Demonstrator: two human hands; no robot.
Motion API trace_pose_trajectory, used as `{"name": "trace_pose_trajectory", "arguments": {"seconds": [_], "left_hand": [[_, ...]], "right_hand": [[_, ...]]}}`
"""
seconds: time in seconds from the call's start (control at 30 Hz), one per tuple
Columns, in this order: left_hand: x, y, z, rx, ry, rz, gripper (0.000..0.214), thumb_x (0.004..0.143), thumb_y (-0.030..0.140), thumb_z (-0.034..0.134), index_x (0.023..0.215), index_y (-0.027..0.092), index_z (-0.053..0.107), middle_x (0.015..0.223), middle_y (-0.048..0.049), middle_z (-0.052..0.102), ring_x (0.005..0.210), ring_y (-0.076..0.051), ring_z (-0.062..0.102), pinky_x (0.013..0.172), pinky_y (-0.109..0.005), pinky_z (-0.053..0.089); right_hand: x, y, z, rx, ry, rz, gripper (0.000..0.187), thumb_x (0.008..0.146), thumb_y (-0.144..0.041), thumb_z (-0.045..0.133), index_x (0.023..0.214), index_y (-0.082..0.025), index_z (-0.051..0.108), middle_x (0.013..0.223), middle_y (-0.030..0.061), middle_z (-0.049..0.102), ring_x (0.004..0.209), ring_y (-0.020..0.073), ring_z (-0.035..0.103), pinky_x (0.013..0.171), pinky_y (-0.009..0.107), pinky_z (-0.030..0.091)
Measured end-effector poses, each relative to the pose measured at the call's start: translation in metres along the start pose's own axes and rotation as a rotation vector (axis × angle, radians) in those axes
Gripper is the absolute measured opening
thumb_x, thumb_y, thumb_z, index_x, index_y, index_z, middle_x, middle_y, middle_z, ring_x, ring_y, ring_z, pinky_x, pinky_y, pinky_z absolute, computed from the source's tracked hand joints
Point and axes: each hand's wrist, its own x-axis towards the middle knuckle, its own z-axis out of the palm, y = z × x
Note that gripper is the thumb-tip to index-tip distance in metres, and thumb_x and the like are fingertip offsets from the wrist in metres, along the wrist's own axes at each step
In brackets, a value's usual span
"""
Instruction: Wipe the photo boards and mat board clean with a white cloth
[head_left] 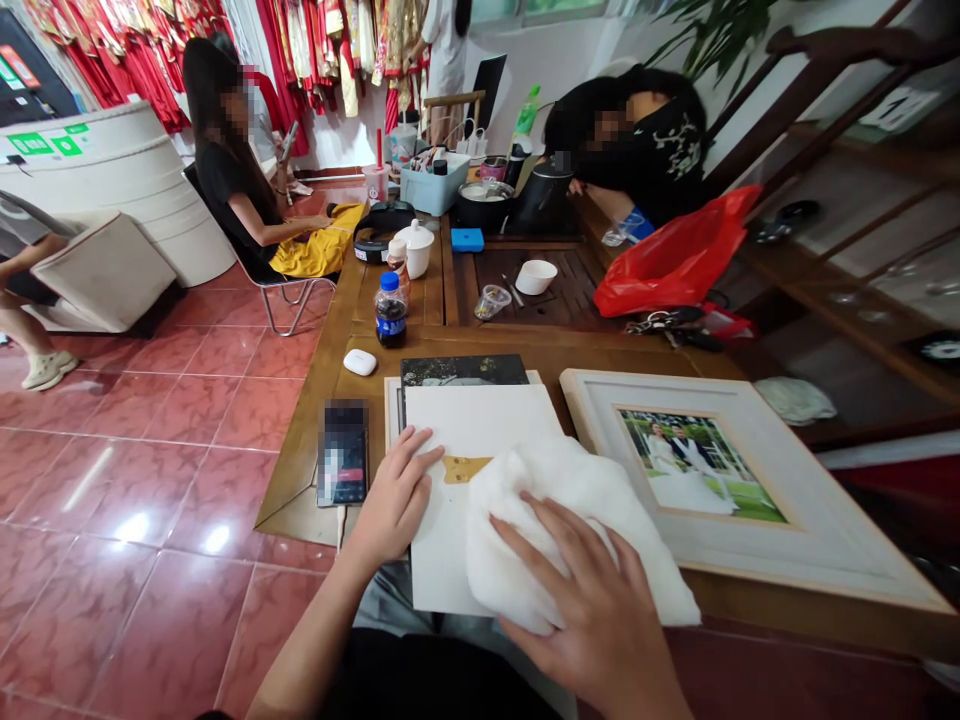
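Observation:
A white board (480, 415) with a torn brown patch (463, 468) lies at the table's front edge. My left hand (397, 490) rests on the board's left side, fingers stretched out and holding nothing. With bent fingers, my right hand (592, 580) grips a bunched white cloth (517, 480) pressed onto the board's right part. The cloth covers that side, and its loose end hangs to the right. Behind the board a dark picture panel (465, 370) shows, with a pale frame edge under it. To the right lies a white picture frame (720, 420) with a wedding photo (694, 465).
A phone (343, 455) with a cable and a white earbud case (360, 362) lie left. Further back are a blue-capped bottle (390, 310), a white lidded cup (417, 248), a white bowl (536, 277) and a red plastic bag (675, 260). People sit around the table.

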Motion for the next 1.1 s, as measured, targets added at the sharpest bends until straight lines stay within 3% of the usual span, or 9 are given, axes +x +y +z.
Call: {"name": "trace_pose_trajectory", "arguments": {"seconds": [0.2, 0.33, 0.67, 0.77, 0.93, 1.1], "left_hand": [[-0.001, -0.006, 0.0, -0.012, -0.013, 0.02, 0.041, 0.108, 0.029, 0.033, 0.146, 0.027, 0.048, 0.161, -0.0087, 0.038, 0.157, -0.027, 0.019, 0.126, -0.055, 0.023], [-0.002, -0.009, -0.001, -0.021, -0.033, 0.035, 0.042, 0.107, 0.034, 0.039, 0.148, 0.028, 0.046, 0.163, -0.0092, 0.035, 0.157, -0.028, 0.017, 0.126, -0.055, 0.024], [-0.001, -0.001, 0.0, 0.015, -0.005, 0.011, 0.041, 0.108, 0.02, 0.033, 0.145, 0.025, 0.05, 0.161, -0.009, 0.038, 0.157, -0.025, 0.019, 0.127, -0.053, 0.023], [-0.001, -0.002, 0.0, 0.012, -0.003, 0.018, 0.041, 0.108, 0.02, 0.033, 0.144, 0.025, 0.05, 0.161, -0.009, 0.038, 0.157, -0.025, 0.02, 0.127, -0.053, 0.024], [0.0, -0.003, 0.001, 0.007, 0.012, 0.023, 0.041, 0.108, 0.021, 0.033, 0.144, 0.026, 0.051, 0.16, -0.0089, 0.04, 0.156, -0.027, 0.021, 0.126, -0.055, 0.024], [-0.001, -0.005, 0.0, -0.004, 0.011, 0.021, 0.04, 0.108, 0.024, 0.032, 0.144, 0.026, 0.051, 0.16, -0.0095, 0.04, 0.156, -0.027, 0.021, 0.126, -0.054, 0.025]], "right_hand": [[0.019, -0.03, 0.009, 0.055, -0.031, -0.14, 0.058, 0.083, -0.045, 0.067, 0.138, -0.03, 0.059, 0.148, 0.0131, 0.054, 0.131, 0.035, 0.05, 0.109, 0.055, 0.026], [0.023, -0.036, 0.011, 0.07, -0.047, -0.146, 0.059, 0.082, -0.043, 0.068, 0.139, -0.031, 0.058, 0.148, 0.0109, 0.055, 0.133, 0.0324, 0.049, 0.111, 0.052, 0.025], [-0.001, 0.017, -0.004, -0.023, -0.023, -0.047, 0.06, 0.081, -0.042, 0.068, 0.139, -0.031, 0.057, 0.149, 0.0107, 0.053, 0.128, 0.0329, 0.054, 0.106, 0.049, 0.033], [-0.006, 0.021, -0.005, -0.059, -0.033, -0.038, 0.061, 0.082, -0.042, 0.068, 0.142, -0.032, 0.055, 0.15, 0.0106, 0.052, 0.128, 0.0342, 0.054, 0.105, 0.051, 0.033], [0.002, 0.002, 0.001, -0.006, 0.002, -0.009, 0.06, 0.083, -0.046, 0.068, 0.14, -0.031, 0.057, 0.148, 0.0127, 0.053, 0.128, 0.0384, 0.052, 0.106, 0.057, 0.031], [0.018, -0.022, 0.008, 0.03, -0.022, -0.106, 0.059, 0.082, -0.047, 0.068, 0.138, -0.03, 0.059, 0.148, 0.0123, 0.054, 0.129, 0.0357, 0.051, 0.11, 0.054, 0.026]]}}
